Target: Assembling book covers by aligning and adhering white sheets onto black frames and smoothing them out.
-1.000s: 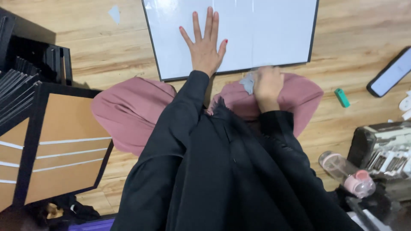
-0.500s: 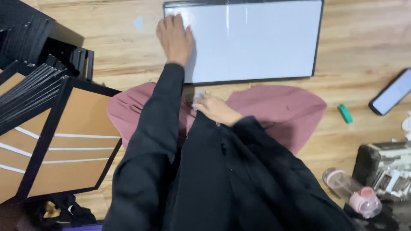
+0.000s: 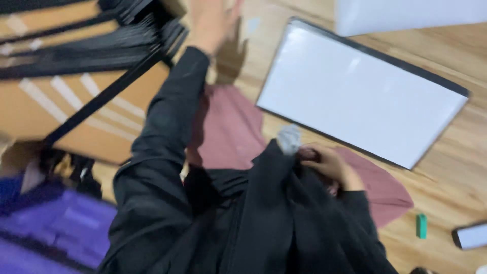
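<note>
Count: two hands, left hand [image 3: 210, 20] at 12 o'clock, right hand [image 3: 329, 165] near centre. One grey cloth wad [image 3: 289, 138] at the right hand. One white board with dark frame [image 3: 362, 94] at 1–2 o'clock. One green marker cap [image 3: 421, 226] and one phone [image 3: 469, 236] at 4 o'clock. One cardboard box [image 3: 56, 109] at 9–10 o'clock. Black frames [image 3: 101, 38] stacked at 11 o'clock, too blurred to count.

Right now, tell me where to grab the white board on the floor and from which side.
Take the white board by its long near edge with the dark frame, coming from the knee side. It lies flat on the wooden floor, tilted across the view, and that edge faces the right hand, which holds a grey cloth. The left hand is off by the black frames.
</note>
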